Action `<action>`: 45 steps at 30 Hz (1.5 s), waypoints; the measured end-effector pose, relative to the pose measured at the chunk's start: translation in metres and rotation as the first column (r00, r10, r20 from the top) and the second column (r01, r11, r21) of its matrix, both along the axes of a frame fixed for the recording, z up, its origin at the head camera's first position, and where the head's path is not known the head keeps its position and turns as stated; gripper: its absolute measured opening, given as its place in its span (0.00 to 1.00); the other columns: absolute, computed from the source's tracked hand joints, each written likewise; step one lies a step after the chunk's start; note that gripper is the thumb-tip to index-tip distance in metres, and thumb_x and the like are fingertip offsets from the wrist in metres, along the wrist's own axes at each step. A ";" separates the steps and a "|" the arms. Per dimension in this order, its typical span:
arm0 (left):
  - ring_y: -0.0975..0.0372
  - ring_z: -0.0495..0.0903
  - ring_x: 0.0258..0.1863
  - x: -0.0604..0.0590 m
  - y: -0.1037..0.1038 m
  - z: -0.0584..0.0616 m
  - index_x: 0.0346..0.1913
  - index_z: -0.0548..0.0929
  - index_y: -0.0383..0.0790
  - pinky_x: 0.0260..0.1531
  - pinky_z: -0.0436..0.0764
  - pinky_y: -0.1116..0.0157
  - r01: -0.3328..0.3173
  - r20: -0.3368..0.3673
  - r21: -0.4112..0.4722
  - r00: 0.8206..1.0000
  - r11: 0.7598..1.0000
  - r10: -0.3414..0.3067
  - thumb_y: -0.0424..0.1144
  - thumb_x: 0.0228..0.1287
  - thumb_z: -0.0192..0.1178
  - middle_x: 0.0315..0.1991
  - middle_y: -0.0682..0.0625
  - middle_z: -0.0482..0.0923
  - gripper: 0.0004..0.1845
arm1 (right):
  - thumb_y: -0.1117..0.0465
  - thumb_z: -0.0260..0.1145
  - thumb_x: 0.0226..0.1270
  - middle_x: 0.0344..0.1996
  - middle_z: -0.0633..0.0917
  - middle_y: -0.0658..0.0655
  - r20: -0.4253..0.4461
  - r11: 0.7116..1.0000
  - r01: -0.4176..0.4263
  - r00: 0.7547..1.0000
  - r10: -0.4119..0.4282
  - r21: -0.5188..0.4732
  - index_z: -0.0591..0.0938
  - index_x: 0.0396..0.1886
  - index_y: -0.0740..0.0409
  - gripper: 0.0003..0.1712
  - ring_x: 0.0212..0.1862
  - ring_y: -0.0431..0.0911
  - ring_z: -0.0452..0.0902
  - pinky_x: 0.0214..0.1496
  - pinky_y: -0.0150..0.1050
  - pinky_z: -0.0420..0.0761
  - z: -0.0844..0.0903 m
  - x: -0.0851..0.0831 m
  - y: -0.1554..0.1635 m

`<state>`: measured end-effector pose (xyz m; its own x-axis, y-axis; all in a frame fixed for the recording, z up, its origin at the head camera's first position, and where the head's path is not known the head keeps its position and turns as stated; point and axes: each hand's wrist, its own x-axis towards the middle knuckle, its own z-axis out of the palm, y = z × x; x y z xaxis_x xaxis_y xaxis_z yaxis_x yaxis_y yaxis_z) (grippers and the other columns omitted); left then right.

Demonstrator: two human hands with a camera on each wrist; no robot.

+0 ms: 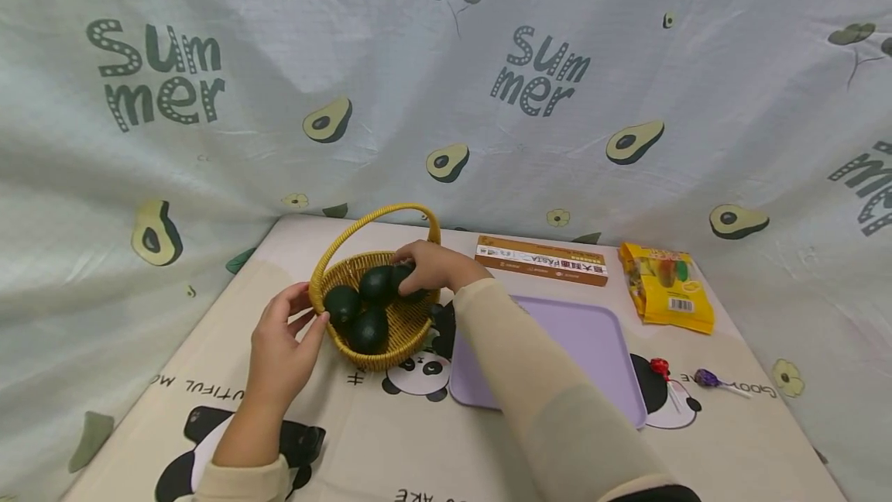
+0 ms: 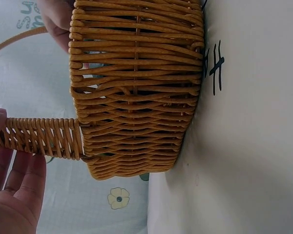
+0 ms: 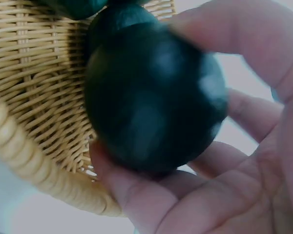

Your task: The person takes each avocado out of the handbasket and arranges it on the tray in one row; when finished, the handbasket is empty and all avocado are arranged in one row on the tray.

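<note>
Right hand (image 1: pixel 433 266) curled, left hand (image 1: pixel 280 347) open.

Head view: from above and behind the near table edge, facing forward and down across the whole table (image 1: pixel 753 440) to the far backdrop. Left wrist view: very close, low at table level, rolled sideways, facing the wicker basket (image 2: pixel 136 92) outer wall. Right wrist view: closest of all, facing the basket's inside. All three views share the basket, left of centre.
</note>
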<state>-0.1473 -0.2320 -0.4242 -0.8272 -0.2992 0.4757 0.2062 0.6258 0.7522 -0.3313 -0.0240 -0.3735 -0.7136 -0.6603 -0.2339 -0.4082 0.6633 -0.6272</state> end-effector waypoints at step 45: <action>0.52 0.79 0.60 -0.003 -0.002 -0.001 0.67 0.72 0.33 0.58 0.74 0.86 0.035 -0.027 0.022 0.999 0.999 -0.035 0.26 0.65 0.68 0.59 0.41 0.77 0.29 | 0.59 0.79 0.57 0.55 0.80 0.56 0.119 0.911 0.111 0.991 -0.069 -0.398 0.78 0.58 0.40 0.30 0.53 0.52 0.80 0.53 0.43 0.86 -0.006 0.040 0.100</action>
<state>-0.1506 -0.2339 -0.4255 -0.8245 -0.2810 0.4912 0.2478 0.6010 0.7598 -0.2917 0.0760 -0.3797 -0.7612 -0.6476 -0.0349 -0.2803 0.3770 -0.8828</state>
